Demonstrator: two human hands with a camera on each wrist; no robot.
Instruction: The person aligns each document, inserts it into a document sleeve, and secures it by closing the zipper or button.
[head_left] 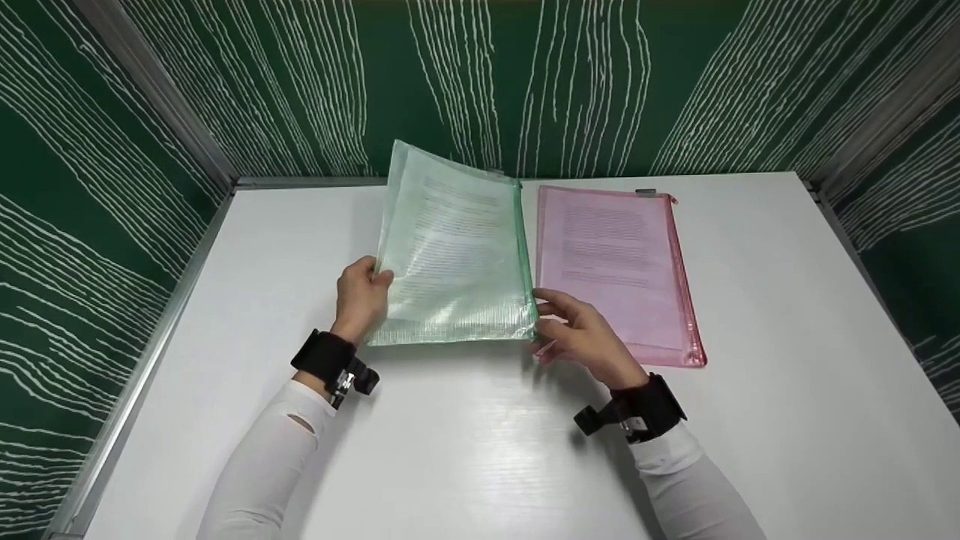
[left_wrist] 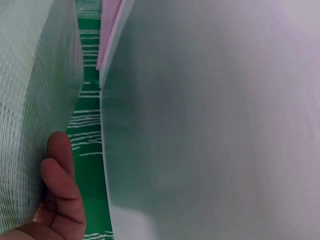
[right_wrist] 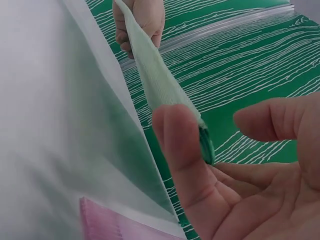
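A pale green translucent zip folder (head_left: 457,247), with printed paper inside, is held tilted above the white table. My left hand (head_left: 362,298) grips its left edge, thumb on the front face. In the left wrist view, curled fingers of the left hand (left_wrist: 62,185) show against the folder's mesh back (left_wrist: 30,115). At the lower right corner is my right hand (head_left: 585,337). The right wrist view shows that hand's fingers (right_wrist: 182,155) touching the folder beside its green zip edge (right_wrist: 206,142), while the thumb stands apart from it.
A pink zip folder (head_left: 607,262) with printed paper lies flat on the white table (head_left: 480,450), right of the green one. Green panels with white wavy lines (head_left: 585,82) stand behind and at both sides. A metal rail (head_left: 142,375) runs along the left edge.
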